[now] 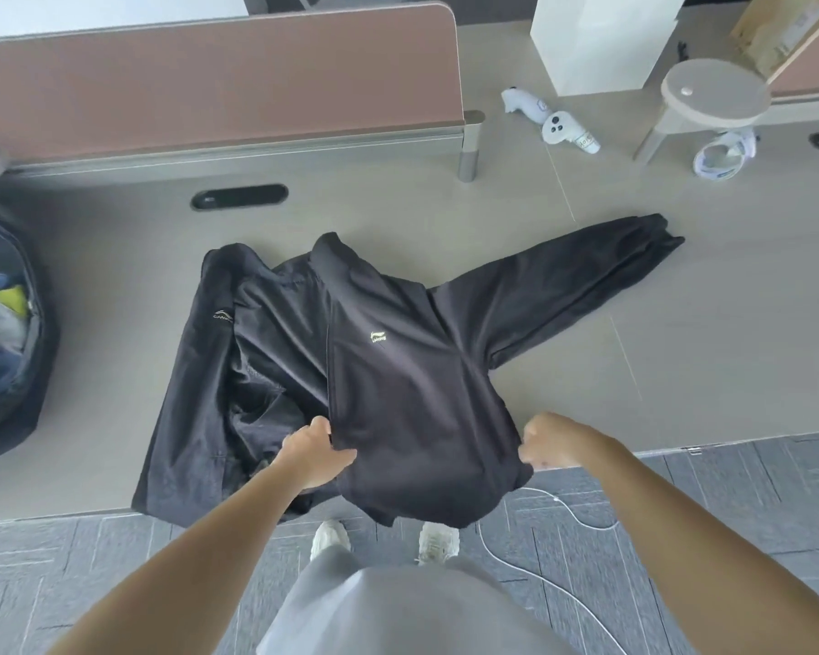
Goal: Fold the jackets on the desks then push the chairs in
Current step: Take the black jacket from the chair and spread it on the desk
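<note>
A black jacket (398, 371) with a small pale logo on the chest lies front-up on the beige desk (682, 371), its hem hanging over the near edge. One sleeve stretches out to the far right; the other side is folded open at the left, showing the lining. My left hand (315, 453) grips the front panel's lower edge near the zip line. At the lower right corner of the jacket, my right hand (547, 442) pinches the hem.
A dark open bag (6, 333) with coloured items sits at the desk's left. A brown partition (209, 87) runs along the back. Two white controllers (552, 122), a small round stand (715, 94) and a white box (601, 35) lie far right. A white cable (578, 517) trails on the grey floor.
</note>
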Motion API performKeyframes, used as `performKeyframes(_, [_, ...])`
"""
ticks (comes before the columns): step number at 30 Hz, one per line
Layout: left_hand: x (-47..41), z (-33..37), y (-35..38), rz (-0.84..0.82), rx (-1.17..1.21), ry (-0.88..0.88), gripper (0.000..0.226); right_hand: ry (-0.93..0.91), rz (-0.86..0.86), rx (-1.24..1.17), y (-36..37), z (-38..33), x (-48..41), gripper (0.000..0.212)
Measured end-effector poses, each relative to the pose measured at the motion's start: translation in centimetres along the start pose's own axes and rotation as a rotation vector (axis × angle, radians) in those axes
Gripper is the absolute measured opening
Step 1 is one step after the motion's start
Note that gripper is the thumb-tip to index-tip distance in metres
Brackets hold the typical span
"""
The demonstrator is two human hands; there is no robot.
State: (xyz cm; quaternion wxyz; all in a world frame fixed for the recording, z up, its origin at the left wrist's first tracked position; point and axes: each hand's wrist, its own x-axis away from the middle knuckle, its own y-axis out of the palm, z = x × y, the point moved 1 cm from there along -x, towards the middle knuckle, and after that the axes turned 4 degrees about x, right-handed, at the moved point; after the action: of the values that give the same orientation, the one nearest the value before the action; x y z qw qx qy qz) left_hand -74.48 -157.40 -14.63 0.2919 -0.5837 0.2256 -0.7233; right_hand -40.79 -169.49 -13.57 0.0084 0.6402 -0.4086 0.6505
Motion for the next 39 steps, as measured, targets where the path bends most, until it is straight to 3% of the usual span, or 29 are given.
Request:
performKeyframes(5, [0.0, 1.9, -0.7, 0.007, 0.098, -0.055, 0.036, -0.105, 0.375, -0.198, -1.0, -2.4, -2.3, 0.018])
performKeyframes(8, [-0.3, 2.3, -0.9, 0.062, 0.15, -0.075, 0.025, -0.252, 0.457, -0.021, -0.9, -5.6, -2.7, 0.036])
performKeyframes(11, [-0.3, 1.5, -1.1, 0.09, 0.154, -0.146, 0.013, -0.308, 0.647, 0.184, -0.4, -9.1, -3.1, 0.048])
performKeyframes(16, [-1.7, 0.4, -2.7, 0.271, 0.08, -0.098, 0.043, -0.399, 0.461, 0.374, -0.1, -13.7, -5.4, 0.063])
performKeyframes(20, [-4.7, 0.0, -5.4, 0.347, 0.005, 0.027, 0.067, -0.396, 0.499, 0.384, -1.1, -17.4, -7.4, 0.064])
performKeyframes(26, [-9.9, -3.0, -7.4, 0.006, -0.07, -0.045, 0.113, -0.264, 0.431, 0.341, -1.5, -21.8, -11.5, 0.064])
performKeyframes(32, [-14.3, -4.0, -9.5, 0.001, 0.004, 0.101, 0.107, -0.162, 0.557, 0.334, -3.3, -23.3, -15.6, 0.06])
performKeyframes(39, [-21.9, -2.0, -15.0, 0.086, -0.099, 0.165, 0.096, -0.128, 0.671, 0.332, -10.4, -26.4, -22.0, 0.063])
